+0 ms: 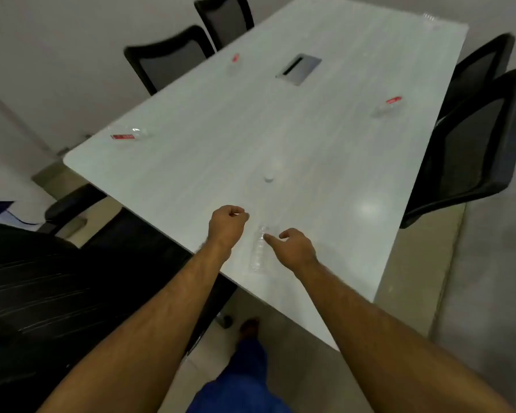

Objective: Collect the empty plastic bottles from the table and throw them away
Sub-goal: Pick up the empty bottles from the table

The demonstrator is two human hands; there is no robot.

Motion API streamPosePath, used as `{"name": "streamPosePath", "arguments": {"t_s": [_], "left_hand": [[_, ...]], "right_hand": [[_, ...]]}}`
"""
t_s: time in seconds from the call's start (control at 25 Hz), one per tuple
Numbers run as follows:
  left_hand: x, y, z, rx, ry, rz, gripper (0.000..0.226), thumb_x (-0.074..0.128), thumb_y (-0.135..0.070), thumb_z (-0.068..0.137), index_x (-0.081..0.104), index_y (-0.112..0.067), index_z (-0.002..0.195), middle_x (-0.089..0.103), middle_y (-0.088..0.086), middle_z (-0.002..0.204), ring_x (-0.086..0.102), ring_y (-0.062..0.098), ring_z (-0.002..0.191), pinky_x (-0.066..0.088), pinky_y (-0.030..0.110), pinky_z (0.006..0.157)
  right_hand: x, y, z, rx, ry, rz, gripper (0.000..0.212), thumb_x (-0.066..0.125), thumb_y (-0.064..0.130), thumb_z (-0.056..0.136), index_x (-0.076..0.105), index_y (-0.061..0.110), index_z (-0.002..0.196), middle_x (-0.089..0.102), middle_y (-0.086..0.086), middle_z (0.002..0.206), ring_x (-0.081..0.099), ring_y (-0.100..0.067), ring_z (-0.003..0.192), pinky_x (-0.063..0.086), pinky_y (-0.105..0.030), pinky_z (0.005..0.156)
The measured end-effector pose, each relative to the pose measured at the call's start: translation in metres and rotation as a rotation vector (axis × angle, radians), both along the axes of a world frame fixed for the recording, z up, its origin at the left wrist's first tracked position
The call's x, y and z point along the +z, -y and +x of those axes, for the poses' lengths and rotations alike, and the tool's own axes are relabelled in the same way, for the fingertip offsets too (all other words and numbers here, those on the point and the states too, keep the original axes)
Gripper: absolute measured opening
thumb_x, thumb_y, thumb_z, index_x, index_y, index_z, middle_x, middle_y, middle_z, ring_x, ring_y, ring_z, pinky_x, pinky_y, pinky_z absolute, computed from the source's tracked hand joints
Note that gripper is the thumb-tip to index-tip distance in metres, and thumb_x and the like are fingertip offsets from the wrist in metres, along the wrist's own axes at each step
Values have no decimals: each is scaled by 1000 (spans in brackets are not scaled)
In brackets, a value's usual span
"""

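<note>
A clear, label-free plastic bottle lies on its side near the front edge of the pale table. My right hand is just right of it, fingers apart, index finger touching its neck. My left hand hovers to the left of the bottle, fingers curled shut, holding nothing I can see. Further off, another clear bottle stands mid-table. Red-labelled bottles lie at the left edge, far left and right. One more clear bottle is at the far corner.
Black office chairs stand around the table: one at my near left, two at the far left, two on the right. A grey cable hatch is set into the tabletop. My foot is on the tiled floor below.
</note>
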State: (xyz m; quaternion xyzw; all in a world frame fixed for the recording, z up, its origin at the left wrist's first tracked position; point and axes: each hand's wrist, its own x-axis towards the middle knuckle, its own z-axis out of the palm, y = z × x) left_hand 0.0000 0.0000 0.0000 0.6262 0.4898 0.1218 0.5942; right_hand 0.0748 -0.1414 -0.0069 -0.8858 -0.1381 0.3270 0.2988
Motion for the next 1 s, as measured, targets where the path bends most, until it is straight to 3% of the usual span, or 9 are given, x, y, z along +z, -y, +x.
{"name": "streamPosePath", "arguments": {"t_s": [0.12,0.24,0.36,0.48,0.6,0.72,0.84,0.92,1.0], "left_hand": [[-23,-33,27,-22,-74,-17,21,64,-21,89,66,-14,108,69,8,110,66,26,102,54,34,81],[-43,-67,59,-81,-144,-37,23,64,-22,89,66,-13,110,69,10,112,66,29,104,55,37,86],[-57,-88,88,-150,-184,7,29,64,-24,89,66,-11,115,69,11,115,66,28,103,56,39,90],[-64,-102,123,-306,-268,160,44,65,-28,88,58,-11,128,67,12,120,64,28,106,53,36,94],[-72,-108,159,-475,-295,375,66,67,-34,86,42,-8,142,53,17,136,56,34,121,47,39,100],[-83,-107,191,-623,-338,559,76,65,-43,87,34,-8,146,42,20,143,52,36,123,46,42,99],[-92,-101,208,-824,-428,727,45,51,-28,97,45,-6,136,45,22,134,53,38,117,50,43,95],[-90,-89,207,-813,-398,690,30,48,-17,97,54,-4,123,51,22,124,58,38,107,51,41,88],[-83,-69,190,-706,-326,569,29,57,-19,90,61,-5,115,57,18,116,61,33,100,48,33,81]], "right_hand": [[-25,-31,1,168,50,-231,88,52,76,83,45,13,145,55,-9,145,56,-32,129,48,-40,101],[-42,-57,10,117,-9,-298,79,62,69,80,50,15,136,64,-8,131,63,-28,114,53,-37,91],[-42,-70,41,-35,-18,-229,65,67,61,78,57,14,122,69,-6,114,64,-23,94,55,-36,81],[-41,-70,77,-171,-37,-177,57,68,53,80,59,14,120,69,-7,113,58,-21,88,49,-32,78],[-46,-59,102,-274,-48,-123,56,67,51,82,58,16,124,66,-3,115,56,-19,93,50,-34,84],[-48,-47,116,-365,-63,-88,57,68,49,81,55,19,128,56,3,110,57,-20,98,54,-39,93],[-50,-32,120,-381,-78,-51,57,69,48,82,53,21,129,60,2,112,64,-22,97,58,-45,91],[-49,-22,119,-374,-84,-20,54,70,46,82,54,21,127,64,-1,109,67,-22,91,60,-45,87],[-47,-11,113,-358,-99,16,52,71,43,84,55,19,126,66,-2,103,67,-18,84,60,-44,84]]}}
